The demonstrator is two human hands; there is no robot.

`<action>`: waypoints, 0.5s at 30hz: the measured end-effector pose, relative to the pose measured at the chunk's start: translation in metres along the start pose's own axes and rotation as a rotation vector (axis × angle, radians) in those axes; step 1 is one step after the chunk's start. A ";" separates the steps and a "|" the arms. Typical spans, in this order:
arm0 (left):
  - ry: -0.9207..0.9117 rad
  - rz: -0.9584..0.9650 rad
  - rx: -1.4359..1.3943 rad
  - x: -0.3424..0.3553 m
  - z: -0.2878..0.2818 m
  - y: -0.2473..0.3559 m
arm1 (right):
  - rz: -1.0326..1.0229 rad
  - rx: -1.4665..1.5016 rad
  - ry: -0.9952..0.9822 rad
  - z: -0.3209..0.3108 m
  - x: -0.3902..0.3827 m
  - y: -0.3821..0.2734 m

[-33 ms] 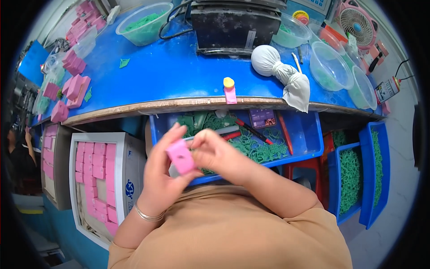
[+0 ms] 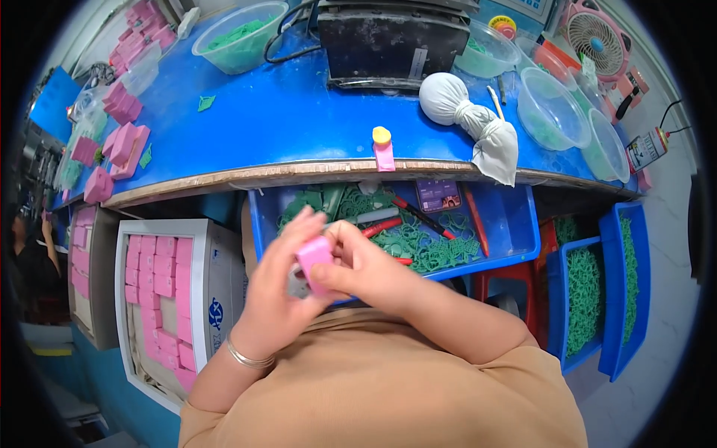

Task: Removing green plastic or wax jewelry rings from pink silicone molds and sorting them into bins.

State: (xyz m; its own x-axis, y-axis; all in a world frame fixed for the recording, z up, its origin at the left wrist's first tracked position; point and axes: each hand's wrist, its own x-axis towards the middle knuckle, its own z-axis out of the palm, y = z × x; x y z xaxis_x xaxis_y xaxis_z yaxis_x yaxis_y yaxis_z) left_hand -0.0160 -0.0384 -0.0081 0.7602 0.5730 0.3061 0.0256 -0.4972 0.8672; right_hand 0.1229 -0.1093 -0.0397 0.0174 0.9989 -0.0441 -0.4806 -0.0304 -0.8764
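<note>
Just below and left of frame centre, the left hand (image 2: 278, 295) and right hand (image 2: 367, 270) both grip a pink block (image 2: 315, 254). Beyond them, mid-frame, green pieces (image 2: 441, 252) fill part of a blue tray (image 2: 511, 216).

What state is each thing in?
Left hand: curled at the pink block
Right hand: gripping the block, thumb on it
Pink block: held, off the table
Blue tray: open, green pieces and pens inside
White cloth bag: tied mid-length, lying down
White-framed box: open-fronted, partly filled with pink blocks
Fan: running or off, can't tell
</note>
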 end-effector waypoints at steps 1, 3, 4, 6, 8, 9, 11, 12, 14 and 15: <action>-0.084 0.086 0.131 0.001 0.000 -0.005 | 0.046 0.088 0.021 0.003 0.000 0.002; -0.080 0.064 0.085 -0.003 0.002 -0.008 | 0.097 0.088 0.014 0.004 -0.001 -0.006; 0.026 -0.025 -0.216 -0.007 0.005 -0.008 | 0.138 0.261 0.023 0.009 -0.002 -0.016; 0.183 -0.198 -0.558 -0.010 0.004 0.000 | 0.247 0.539 0.012 0.004 0.000 -0.025; 0.165 -0.183 -0.654 -0.010 0.001 -0.006 | 0.205 0.269 0.010 -0.003 -0.003 -0.023; 0.143 -0.167 -0.752 -0.011 0.000 -0.008 | 0.157 0.000 0.010 -0.005 -0.005 -0.022; 0.095 -0.359 -0.988 -0.011 0.000 -0.002 | -0.077 -0.387 -0.209 -0.007 -0.012 -0.031; -0.097 -0.502 -0.947 -0.013 -0.005 -0.002 | -0.095 -0.585 -0.361 -0.007 -0.012 -0.047; -0.439 -0.548 -0.943 -0.010 -0.007 -0.003 | -0.316 -0.756 -0.502 -0.005 -0.009 -0.052; -0.429 -0.553 -0.945 -0.010 -0.007 -0.001 | -0.312 -0.751 -0.511 -0.007 -0.009 -0.053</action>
State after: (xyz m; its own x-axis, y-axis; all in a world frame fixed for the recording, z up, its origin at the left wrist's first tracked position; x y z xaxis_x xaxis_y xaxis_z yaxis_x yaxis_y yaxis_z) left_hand -0.0285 -0.0388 -0.0093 0.9577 0.2033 -0.2039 0.0659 0.5345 0.8426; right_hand 0.1539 -0.1166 0.0039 -0.4201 0.8559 0.3016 0.1711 0.4011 -0.8999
